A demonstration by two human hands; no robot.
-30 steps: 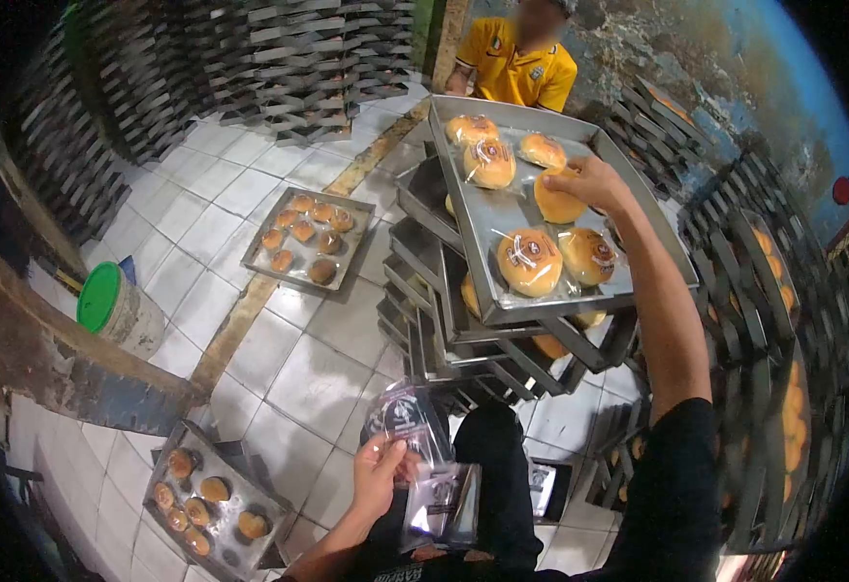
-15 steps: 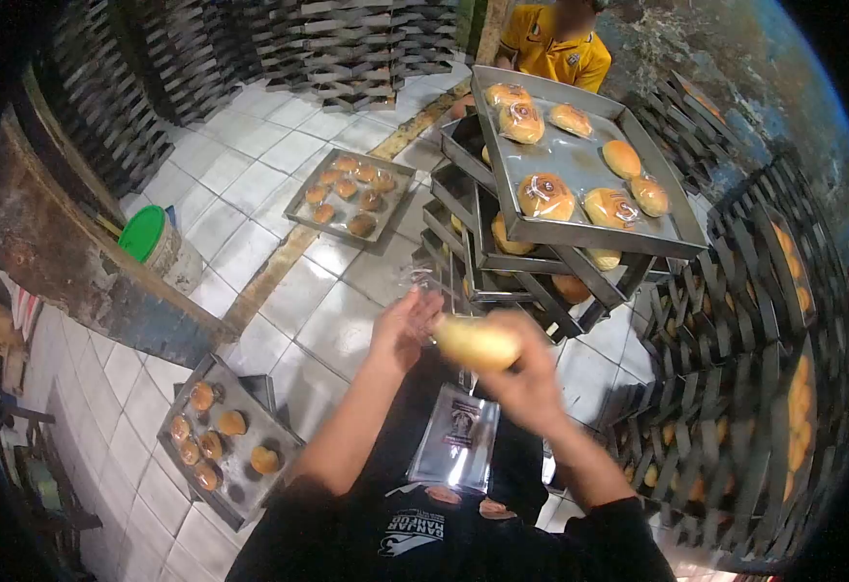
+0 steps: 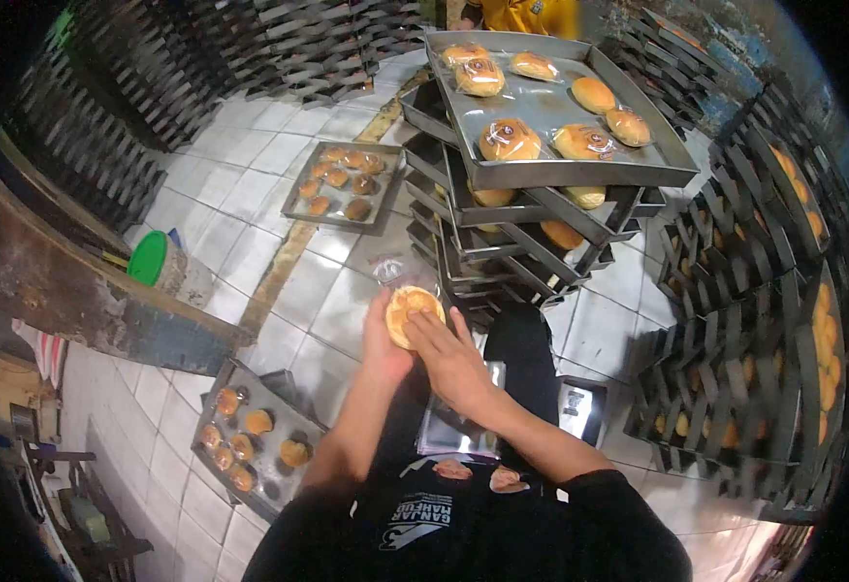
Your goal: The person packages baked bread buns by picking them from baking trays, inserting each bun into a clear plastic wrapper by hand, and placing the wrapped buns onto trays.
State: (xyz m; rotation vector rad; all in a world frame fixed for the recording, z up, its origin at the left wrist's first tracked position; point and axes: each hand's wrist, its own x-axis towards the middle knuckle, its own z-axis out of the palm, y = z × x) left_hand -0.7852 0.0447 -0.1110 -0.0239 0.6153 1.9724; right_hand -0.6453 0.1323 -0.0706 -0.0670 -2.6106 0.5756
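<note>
A round golden bun (image 3: 411, 303) is between my two hands, in front of my lap. My left hand (image 3: 382, 341) is closed round its left side and underside. Clear plastic with some print (image 3: 391, 268) sticks up behind the bun; how far it covers the bun I cannot tell. My right hand (image 3: 451, 367) lies against the bun's lower right face, fingers stretched flat and thumb raised away. On my lap, partly under my right forearm, rests a stack of clear plastic bags (image 3: 448, 429).
Right of centre, a large tray (image 3: 560, 173) of buns, several wrapped, tops a crooked stack of metal trays (image 3: 473, 272). Floor trays of buns lie ahead (image 3: 298, 211) and at lower left (image 3: 279, 412). A green-lidded bucket (image 3: 184, 276) stands left. More stacked trays (image 3: 725, 378) rise at right.
The bun has moved left, from my right hand to between both hands. My right hand has shifted left and flattened against it. The view has tilted down, and the bag stack sits partly behind my forearm.
</note>
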